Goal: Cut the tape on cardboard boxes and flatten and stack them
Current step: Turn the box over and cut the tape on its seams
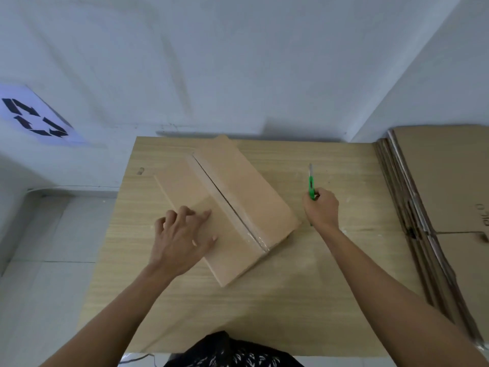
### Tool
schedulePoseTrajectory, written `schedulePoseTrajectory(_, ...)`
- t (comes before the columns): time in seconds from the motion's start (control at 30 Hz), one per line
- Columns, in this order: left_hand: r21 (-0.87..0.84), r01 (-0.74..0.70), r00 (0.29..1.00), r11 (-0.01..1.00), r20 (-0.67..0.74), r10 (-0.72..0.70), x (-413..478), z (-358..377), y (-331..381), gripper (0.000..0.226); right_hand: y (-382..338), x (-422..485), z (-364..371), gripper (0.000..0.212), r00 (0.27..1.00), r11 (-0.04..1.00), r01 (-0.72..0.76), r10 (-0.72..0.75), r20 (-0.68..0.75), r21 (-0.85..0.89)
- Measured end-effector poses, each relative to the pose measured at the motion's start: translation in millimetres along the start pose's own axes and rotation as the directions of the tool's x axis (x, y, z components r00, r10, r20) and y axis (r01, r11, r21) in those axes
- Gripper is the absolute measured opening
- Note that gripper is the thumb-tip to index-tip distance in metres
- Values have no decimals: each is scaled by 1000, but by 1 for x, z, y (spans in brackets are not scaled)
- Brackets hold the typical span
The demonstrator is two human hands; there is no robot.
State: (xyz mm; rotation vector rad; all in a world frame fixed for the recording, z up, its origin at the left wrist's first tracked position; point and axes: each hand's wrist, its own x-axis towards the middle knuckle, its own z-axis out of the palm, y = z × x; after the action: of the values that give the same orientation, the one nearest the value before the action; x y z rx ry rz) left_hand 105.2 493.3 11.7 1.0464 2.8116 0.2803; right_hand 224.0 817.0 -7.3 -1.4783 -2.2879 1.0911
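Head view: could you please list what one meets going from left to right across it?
Recycling sign → left hand, resting on the cardboard box → the box's taped seam → right hand gripping the green cutter → stack of flattened boxes.

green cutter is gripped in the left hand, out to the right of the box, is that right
Not quite. The head view shows the green cutter gripped in the right hand, not the left. It is out to the right of the box, as you say; the left hand rests on the box top.
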Motion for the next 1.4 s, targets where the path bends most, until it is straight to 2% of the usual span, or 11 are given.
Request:
schedulePoseTrajectory(0.07, -69, -53, 998, 996, -49, 50, 9, 0, 2, 54, -12, 6, -8, 21, 998, 998, 59, -59, -15, 4)
schedulePoseTrajectory(0.13, -106, 20, 998, 994, -62, -27, 31, 0, 0, 51, -24, 5, -15, 27, 993, 993, 114, -115, -16, -21)
schedulePoseTrajectory(0.23, -117, 216, 972, 969, 123, -202, 62, -1, -8, 67, -40, -2, -19, 21, 986, 985, 167, -166, 29, -51)
schedulePoseTrajectory(0.33, -62, 235, 950, 970, 226, -215, 69, 3, -4, 77, -51, -11, -17, 28, 970, 974, 224, -221, 98, -18)
schedulePoseTrajectory(0.43, -26, 218, 960, 976, 186, -209, 57, 1, 11, 83, -59, -16, -5, 31, 954, 965, 256, -245, 171, -47)
schedulePoseTrajectory(0.57, 108, 136, 991, 985, 5, -137, 43, -4, 23, 74, -69, -23, 15, 23, 918, 933, 329, -281, 280, -144)
schedulePoseTrajectory(0.67, -13, 234, 970, 972, -58, -235, 52, -8, 17, 58, -79, -35, 26, 12, 883, 925, 357, -289, 370, -130)
schedulePoseTrajectory(0.73, -133, 303, 948, 944, -55, -313, 61, -7, 9, 58, -87, -43, 31, 8, 856, 910, 389, -300, 422, -142)
schedulePoseTrajectory(0.87, -272, 308, 948, 912, 1, -319, 78, 1, -6, 43, -101, -53, 45, 15, 781, 798, 547, -380, 495, -252)
schedulePoseTrajectory(1.07, -444, 341, 917, 828, -35, -397, 94, 11, -11, 28, -127, -62, 68, 30, 688, 526, 721, -461, 561, -451)
schedulePoseTrajectory(1.4, -381, 374, 885, 846, -125, -448, 96, 29, -7, 31, -157, -52, 88, 31, 606, 282, 789, -499, 619, -546)
